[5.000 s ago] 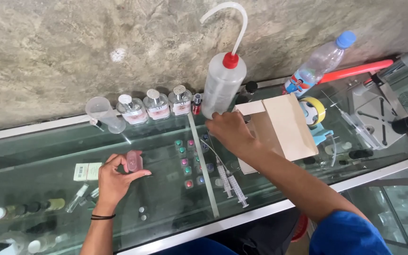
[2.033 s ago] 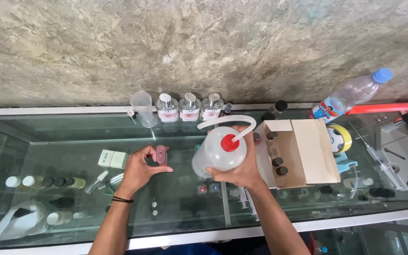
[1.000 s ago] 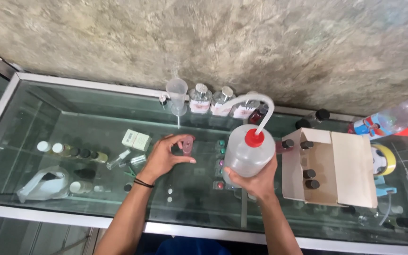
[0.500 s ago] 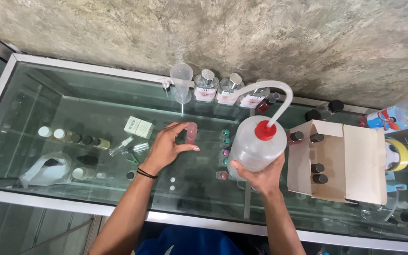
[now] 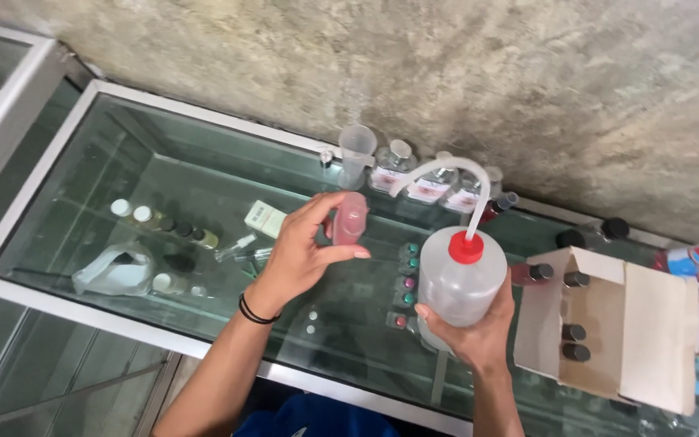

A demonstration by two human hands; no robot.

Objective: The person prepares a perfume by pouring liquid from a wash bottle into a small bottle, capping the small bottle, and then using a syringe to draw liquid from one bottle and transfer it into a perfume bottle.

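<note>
While hands grip bottles, a cardboard box [image 5: 618, 328] (open) stands beside.

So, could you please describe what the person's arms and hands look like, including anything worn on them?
Both forearms are bare, with no sleeves or gloves showing. The left hand has a thin black band around its wrist. The right hand wears nothing visible. Blue clothing shows at the bottom edge.

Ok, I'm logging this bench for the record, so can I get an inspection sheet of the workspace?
Surface: glass counter over shelves of small bottles.
Job's things: pink vial; wash bottle with red cap and curved spout.
Clutter: measuring cup, three glass bottles, cardboard box holding dark-capped vials.
Hands: left hand holds the vial; right hand grips the wash bottle.
Cables: nothing seen.
Surroundings: rough concrete wall.
</note>
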